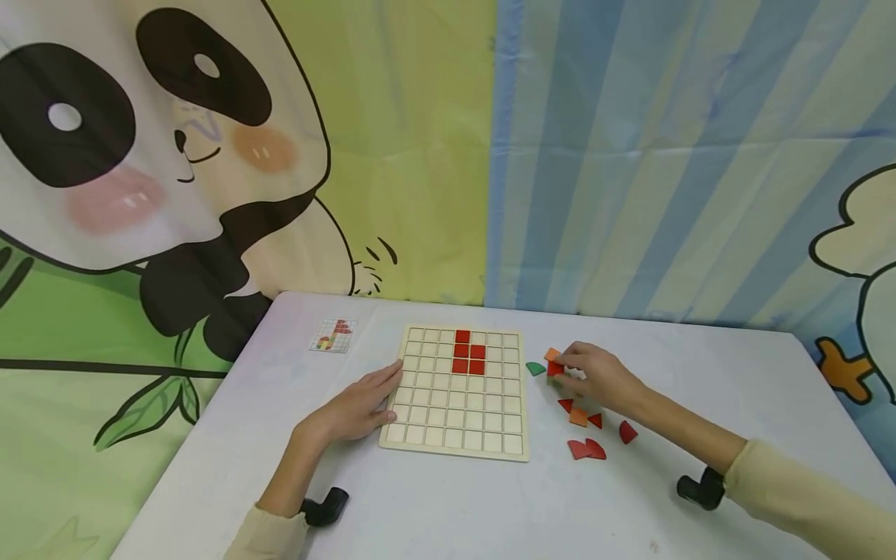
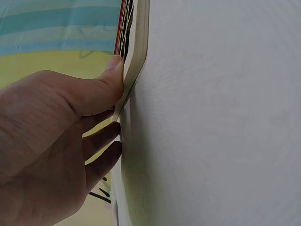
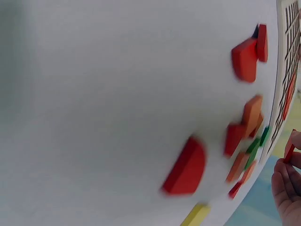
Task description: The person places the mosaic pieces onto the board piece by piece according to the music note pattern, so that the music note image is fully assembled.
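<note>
A pale wooden grid board (image 1: pixel 439 418) lies on the table, with several red square tiles (image 1: pixel 477 365) in its upper middle cells. My left hand (image 1: pixel 360 404) rests against the board's left side, fingers extended. In the left wrist view, its thumb and fingers touch the board's edge (image 2: pixel 140 42). Right of the board, my right hand (image 1: pixel 595 377) pinches a small red tile (image 3: pixel 289 153) between thumb and fingers. Around it lie a green quarter-round piece (image 1: pixel 535 369), an orange square (image 1: pixel 579 417) and a red triangle (image 1: pixel 595 421). Fingers partly hide the held tile.
Red quarter-round pieces (image 1: pixel 628 432) lie nearer the front of the white table (image 1: pixel 448 513). A yellow piece (image 3: pixel 195 215) shows in the right wrist view. A picture card (image 1: pixel 334 336) lies left of the board. Behind the table hangs a printed curtain (image 1: pixel 420 155).
</note>
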`<state>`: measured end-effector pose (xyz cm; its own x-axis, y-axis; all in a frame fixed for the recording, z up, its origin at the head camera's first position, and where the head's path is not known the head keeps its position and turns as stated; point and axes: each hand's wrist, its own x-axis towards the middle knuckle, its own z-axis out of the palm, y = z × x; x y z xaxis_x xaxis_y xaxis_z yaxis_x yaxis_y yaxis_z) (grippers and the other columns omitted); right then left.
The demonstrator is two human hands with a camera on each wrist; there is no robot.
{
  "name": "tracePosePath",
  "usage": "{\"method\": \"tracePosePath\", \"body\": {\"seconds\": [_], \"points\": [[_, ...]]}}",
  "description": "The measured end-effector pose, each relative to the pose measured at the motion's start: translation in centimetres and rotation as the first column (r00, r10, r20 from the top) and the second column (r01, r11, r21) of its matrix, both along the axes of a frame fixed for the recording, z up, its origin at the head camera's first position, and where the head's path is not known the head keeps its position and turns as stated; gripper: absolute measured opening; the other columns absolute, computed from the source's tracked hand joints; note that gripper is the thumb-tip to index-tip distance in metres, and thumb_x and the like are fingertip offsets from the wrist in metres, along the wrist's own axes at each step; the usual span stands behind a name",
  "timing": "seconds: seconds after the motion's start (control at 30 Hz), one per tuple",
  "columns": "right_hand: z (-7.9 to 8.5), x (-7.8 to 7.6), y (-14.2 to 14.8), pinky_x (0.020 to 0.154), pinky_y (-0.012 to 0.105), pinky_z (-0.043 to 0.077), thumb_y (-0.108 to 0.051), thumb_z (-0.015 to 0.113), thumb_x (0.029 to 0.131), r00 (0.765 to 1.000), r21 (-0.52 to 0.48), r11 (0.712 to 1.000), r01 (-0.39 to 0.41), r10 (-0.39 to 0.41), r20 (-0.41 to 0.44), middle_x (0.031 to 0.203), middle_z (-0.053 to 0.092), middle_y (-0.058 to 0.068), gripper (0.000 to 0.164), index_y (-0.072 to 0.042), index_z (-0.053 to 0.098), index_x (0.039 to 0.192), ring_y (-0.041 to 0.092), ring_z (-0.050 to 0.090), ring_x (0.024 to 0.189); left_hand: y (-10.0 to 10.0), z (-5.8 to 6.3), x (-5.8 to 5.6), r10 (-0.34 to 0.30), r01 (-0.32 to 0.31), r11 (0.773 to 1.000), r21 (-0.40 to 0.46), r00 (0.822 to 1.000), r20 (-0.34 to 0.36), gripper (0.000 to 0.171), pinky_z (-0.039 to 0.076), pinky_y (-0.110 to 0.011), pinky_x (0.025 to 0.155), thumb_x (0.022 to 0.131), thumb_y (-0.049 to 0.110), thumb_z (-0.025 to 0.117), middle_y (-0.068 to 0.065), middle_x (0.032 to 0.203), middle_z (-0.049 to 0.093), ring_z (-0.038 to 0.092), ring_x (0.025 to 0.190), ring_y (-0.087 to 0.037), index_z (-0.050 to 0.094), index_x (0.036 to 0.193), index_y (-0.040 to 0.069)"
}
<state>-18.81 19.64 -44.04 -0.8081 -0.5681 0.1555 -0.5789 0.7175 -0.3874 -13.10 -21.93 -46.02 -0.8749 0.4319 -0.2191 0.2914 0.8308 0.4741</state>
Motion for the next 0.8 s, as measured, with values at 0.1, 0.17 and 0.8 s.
{"method": "tracePosePath", "body": {"seconds": [0.1, 0.17, 0.8], "points": [[0.0, -0.1, -2.0, 0.064, 0.019, 0.051, -0.013, 0.076, 0.083, 0.994, -0.007, 0.994, -0.106, 0.106, -0.016, 0.094, 0.066, 0.003, 0.028, -0.003, 0.074, 0.109, 0.014, 0.058, 0.078, 0.0, 0.0, 0.0, -0.001, 0.001, 1.000, -0.001, 1.000, -0.001, 0.074, 0.026, -0.051, 0.119, 0.095, 0.026, 0.061, -0.005, 0.165, 0.015, 0.020, 0.150, -0.031, 0.021, 0.155, 0.008], [-0.1, -0.3, -3.2, 0.066, 0.020, 0.052, -0.014, 0.075, 0.084, 0.986, -0.006, 0.986, -0.165, 0.165, -0.033, 0.094, 0.067, 0.003, 0.028, -0.002, 0.074, 0.110, 0.014, 0.059, 0.079, 0.0, 0.0, 0.0, 0.003, -0.003, 1.000, -0.001, 1.000, -0.003, 0.074, 0.026, -0.052, 0.118, 0.095, 0.025, 0.061, -0.006, 0.164, 0.016, 0.020, 0.150, -0.031, 0.021, 0.155, 0.008], [-1.9, -2.6, -8.8, 0.066, 0.023, 0.053, -0.013, 0.072, 0.087, 0.938, 0.109, 0.952, -0.286, 0.302, -0.173, 0.086, 0.066, 0.005, 0.010, -0.006, 0.076, 0.093, 0.018, 0.061, 0.080, 0.1, 0.0, 0.0, 0.010, -0.010, 1.000, -0.007, 1.000, 0.013, 0.076, 0.026, -0.050, 0.119, 0.094, 0.027, 0.062, -0.005, 0.165, 0.015, 0.019, 0.151, -0.030, 0.019, 0.155, 0.010]]}}
